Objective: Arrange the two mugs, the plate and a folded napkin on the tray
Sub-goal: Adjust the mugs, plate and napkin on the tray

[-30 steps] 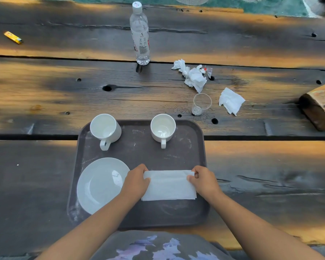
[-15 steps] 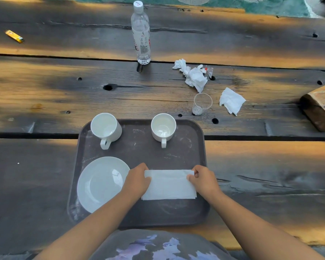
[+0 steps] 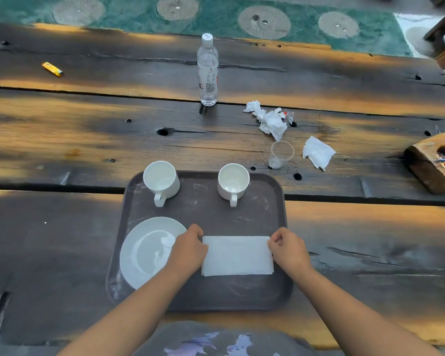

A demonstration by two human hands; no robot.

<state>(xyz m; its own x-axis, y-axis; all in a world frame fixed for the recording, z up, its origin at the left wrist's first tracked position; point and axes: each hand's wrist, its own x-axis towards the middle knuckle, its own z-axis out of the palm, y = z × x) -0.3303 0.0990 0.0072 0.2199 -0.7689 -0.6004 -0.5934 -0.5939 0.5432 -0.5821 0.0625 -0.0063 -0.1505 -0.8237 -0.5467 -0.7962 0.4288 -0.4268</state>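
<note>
Bottle label (image 3: 208, 82): small print and a red mark are seen on the clear water bottle (image 3: 207, 60), but they are too small and blurred to be read.
Bottle cap (image 3: 207, 38): red dots are shown on the white top; no letters can be made out.
Readable text: none is found.

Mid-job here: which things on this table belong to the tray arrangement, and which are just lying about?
Job: tray, left mug, right mug, plate, folded napkin, held at its ends by left hand and right hand.
Lying about: water bottle, yellow lighter, crumpled tissues, clear cup, loose tissue, wooden ashtray.
</note>
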